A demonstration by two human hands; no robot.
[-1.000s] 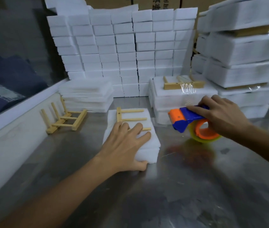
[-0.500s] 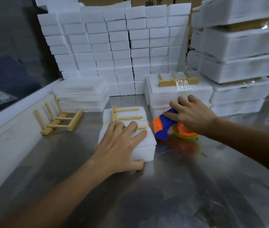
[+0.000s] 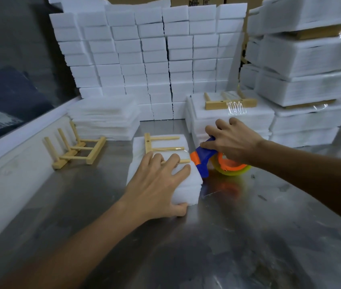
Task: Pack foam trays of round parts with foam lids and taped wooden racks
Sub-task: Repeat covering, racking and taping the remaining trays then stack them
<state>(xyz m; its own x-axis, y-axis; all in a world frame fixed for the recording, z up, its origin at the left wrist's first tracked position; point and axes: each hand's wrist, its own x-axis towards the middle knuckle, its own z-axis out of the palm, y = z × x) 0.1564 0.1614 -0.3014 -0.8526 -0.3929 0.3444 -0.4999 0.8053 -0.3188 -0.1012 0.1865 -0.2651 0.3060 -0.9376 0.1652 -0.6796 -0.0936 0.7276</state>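
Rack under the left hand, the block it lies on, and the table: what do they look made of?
Rack: pale unfinished wood, round dowels in a drilled bar. Block: white foam, matte, soft-edged layers; the left hand presses on it. Table: likely stainless steel, grey, scuffed, mirroring the orange tape gun.

Glossy steel table [image 3: 249,236]; matt foam stack [image 3: 165,180]; bare wooden rack [image 3: 161,146].

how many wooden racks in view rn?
3 clearly. One under the left hand on the foam stack, one loose on the table at left, one on the rear foam stack. Wood edges inside the wrapped bundles at right may be more.
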